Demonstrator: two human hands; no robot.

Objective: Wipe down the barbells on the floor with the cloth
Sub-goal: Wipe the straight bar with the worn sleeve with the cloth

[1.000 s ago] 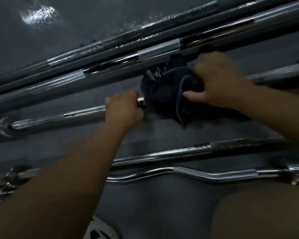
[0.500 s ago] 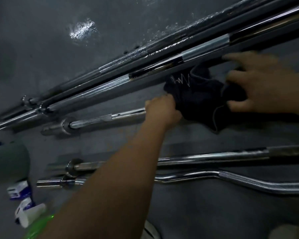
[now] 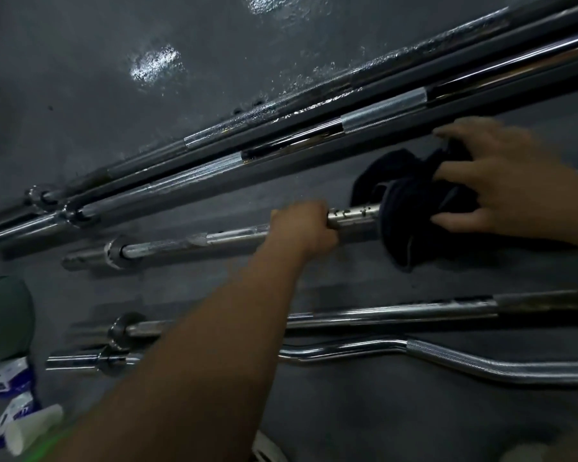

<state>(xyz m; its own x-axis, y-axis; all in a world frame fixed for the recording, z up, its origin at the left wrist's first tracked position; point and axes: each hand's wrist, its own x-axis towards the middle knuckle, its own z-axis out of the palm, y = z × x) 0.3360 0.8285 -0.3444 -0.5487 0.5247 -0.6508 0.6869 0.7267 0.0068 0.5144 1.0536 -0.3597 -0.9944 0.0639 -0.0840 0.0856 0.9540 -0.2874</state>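
Several chrome barbells lie side by side on the dark floor. My left hand (image 3: 302,226) grips the shaft of the middle barbell (image 3: 194,243). Just right of it a dark cloth (image 3: 411,208) is bunched over the same bar and hides that stretch of it. My right hand (image 3: 501,181) holds the cloth, its thumb below and its fingers spread over the top. A short bare piece of shaft shows between my left hand and the cloth.
Two long bars (image 3: 314,128) run diagonally beyond the middle one. A straight bar (image 3: 397,315) and a curl bar (image 3: 464,360) lie nearer to me. White and blue packets (image 3: 9,378) and a white bottle (image 3: 30,428) sit at the lower left beside a dark green object (image 3: 4,315).
The view has swung left, so the bar ends and the packets have come into sight. My right hand and the cloth have moved right along the bar, away from my left hand.
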